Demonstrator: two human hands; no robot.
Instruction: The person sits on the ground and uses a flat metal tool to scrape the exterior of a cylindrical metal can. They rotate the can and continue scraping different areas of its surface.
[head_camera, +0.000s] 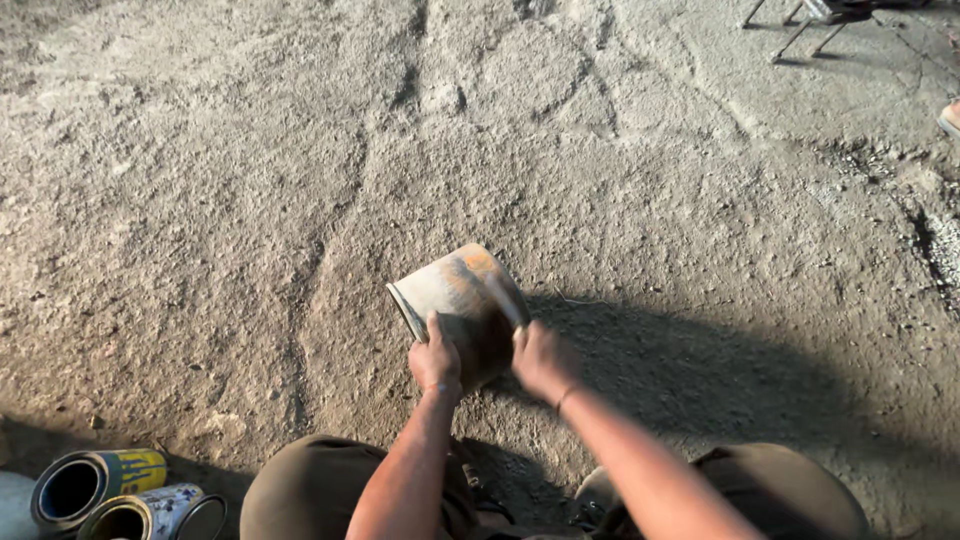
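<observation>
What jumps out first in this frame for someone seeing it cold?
Dead centre, a worn, rust-stained metal can is tilted between both hands: the left hand on its near rim, the right hand against its side, blurred. All around is rough, cracked grey ground, with a long shadow stretching right. In the bottom left corner lie two more cans on their sides, a yellow-banded can and a patterned can.

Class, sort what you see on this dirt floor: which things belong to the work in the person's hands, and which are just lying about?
In hand:
- rusty metal can, tilted
- left hand at its rim
- right hand on its side

Lying about:
- yellow can on its side
- patterned can beside it
- metal stand legs, far corner
</observation>
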